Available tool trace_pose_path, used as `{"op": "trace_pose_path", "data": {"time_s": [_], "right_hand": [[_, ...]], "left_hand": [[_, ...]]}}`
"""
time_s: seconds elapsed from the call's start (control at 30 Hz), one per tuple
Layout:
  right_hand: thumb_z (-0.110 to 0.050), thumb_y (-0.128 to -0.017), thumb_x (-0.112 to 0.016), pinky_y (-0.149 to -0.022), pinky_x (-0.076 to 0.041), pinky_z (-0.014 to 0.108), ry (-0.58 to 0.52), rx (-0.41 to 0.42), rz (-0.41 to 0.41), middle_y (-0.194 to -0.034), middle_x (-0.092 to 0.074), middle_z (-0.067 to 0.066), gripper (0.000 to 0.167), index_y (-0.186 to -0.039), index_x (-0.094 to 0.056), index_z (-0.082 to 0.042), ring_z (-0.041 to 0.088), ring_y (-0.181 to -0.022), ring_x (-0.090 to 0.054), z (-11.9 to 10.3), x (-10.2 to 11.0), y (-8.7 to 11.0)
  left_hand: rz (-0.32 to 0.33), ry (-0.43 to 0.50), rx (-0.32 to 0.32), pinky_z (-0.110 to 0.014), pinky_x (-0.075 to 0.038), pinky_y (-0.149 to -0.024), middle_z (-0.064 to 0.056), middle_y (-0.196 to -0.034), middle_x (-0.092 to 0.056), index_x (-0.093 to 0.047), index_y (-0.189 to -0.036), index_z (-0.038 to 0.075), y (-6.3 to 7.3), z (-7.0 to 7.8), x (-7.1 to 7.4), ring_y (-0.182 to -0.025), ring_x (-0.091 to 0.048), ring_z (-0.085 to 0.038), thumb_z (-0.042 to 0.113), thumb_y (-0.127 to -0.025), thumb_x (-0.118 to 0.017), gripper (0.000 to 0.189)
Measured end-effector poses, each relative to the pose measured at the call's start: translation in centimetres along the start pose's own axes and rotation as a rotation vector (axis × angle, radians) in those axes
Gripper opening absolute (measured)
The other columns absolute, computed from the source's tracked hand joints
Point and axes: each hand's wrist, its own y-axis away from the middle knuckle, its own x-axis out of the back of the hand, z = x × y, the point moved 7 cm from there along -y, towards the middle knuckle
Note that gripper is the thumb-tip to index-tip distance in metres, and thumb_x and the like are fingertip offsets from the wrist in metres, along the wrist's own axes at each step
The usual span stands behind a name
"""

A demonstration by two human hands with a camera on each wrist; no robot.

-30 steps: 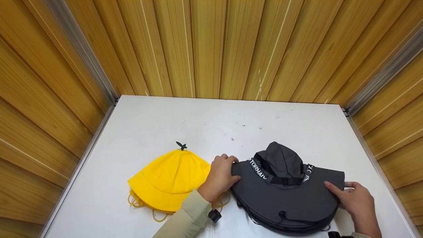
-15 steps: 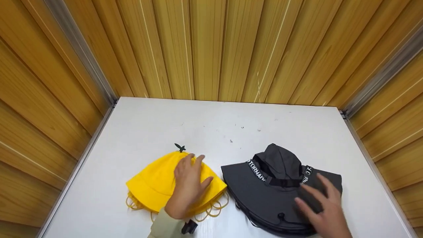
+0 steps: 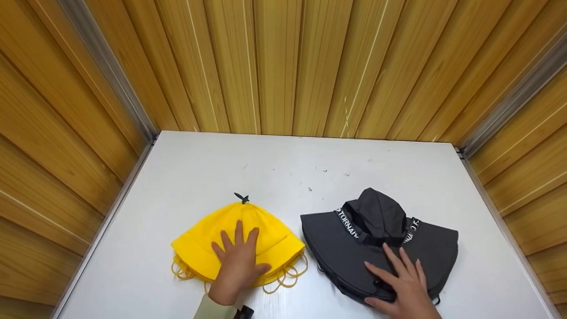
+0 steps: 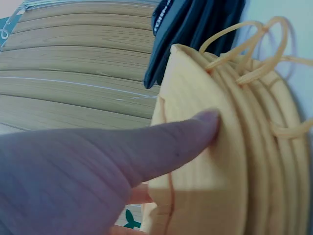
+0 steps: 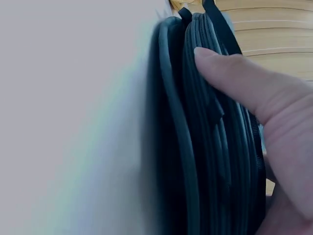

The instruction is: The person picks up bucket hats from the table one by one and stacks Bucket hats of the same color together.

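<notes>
On the left of the white table lies a stack of yellow bucket hats [image 3: 277,228], with a green leaf sprig on top and cord loops below the brim. My left hand [image 3: 237,268] rests on its front with fingers spread; in the left wrist view the thumb [image 4: 181,142] lies along the top brim. To the right is a stack of dark grey wide-brimmed hats [image 3: 334,252] with a lettered band. My right hand [image 3: 409,290] touches its front brim, fingers spread on top. In the right wrist view that thumb [image 5: 230,73] presses the layered brim edges [image 5: 195,122].
The white table [image 3: 266,155] bears small dark marks behind the hats. Wood-patterned panels [image 3: 274,66] stand at its back and both sides, with metal rails in the corners. A narrow gap separates the two stacks.
My left hand has left the dark hats' left corner and moved onto the yellow hats. My right hand has gone from their right corner to the front brim. The dark stack has shifted slightly.
</notes>
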Motion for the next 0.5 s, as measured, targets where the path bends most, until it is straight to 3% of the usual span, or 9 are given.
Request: {"op": "trace_pose_path", "data": {"time_s": [0.2,0.33,0.4,0.5], "right_hand": [[-0.059,-0.068,-0.088,-0.110,-0.008,0.086,-0.032,-0.026,-0.046,-0.165,-0.034,0.012,0.072,-0.134,-0.067,-0.041,0.059,-0.148,-0.021,0.3,0.6,-1.0],[-0.058,-0.069,-0.089,-0.104,-0.013,0.088,-0.093,-0.066,-0.138,-0.166,-0.030,0.016,0.072,-0.134,-0.067,-0.036,0.060,-0.147,-0.018,-0.1,1.7,-2.0],[-0.055,-0.072,-0.088,-0.102,-0.019,0.088,-0.119,-0.090,-0.148,-0.166,-0.026,0.018,0.070,-0.135,-0.067,-0.032,0.061,-0.146,-0.020,-0.7,3.0,-3.0],[-0.048,-0.079,-0.087,-0.102,-0.029,0.084,-0.131,-0.084,-0.069,-0.165,-0.025,0.020,0.063,-0.135,-0.068,-0.025,0.060,-0.144,-0.024,-2.2,5.7,-5.3]], "left_hand": [[-0.001,0.007,-0.009,-0.088,-0.003,-0.110,-0.025,-0.168,-0.020,-0.046,-0.152,0.019,-0.9,0.6,0.3,-0.146,-0.013,-0.068,0.045,-0.074,-0.090,0.093],[-0.001,-0.021,0.016,-0.084,-0.011,-0.114,-0.024,-0.165,-0.027,-0.048,-0.151,0.017,-1.0,1.5,1.8,-0.147,-0.020,-0.063,0.046,-0.078,-0.086,0.087],[0.051,-0.051,-0.015,-0.080,-0.018,-0.116,-0.025,-0.161,-0.033,-0.050,-0.149,0.015,-1.1,2.5,3.3,-0.147,-0.024,-0.059,0.047,-0.081,-0.084,0.083],[0.152,-0.090,-0.127,-0.069,-0.023,-0.122,-0.024,-0.158,-0.038,-0.052,-0.148,0.015,-2.0,4.6,5.8,-0.148,-0.028,-0.054,0.044,-0.086,-0.081,0.074]]}}
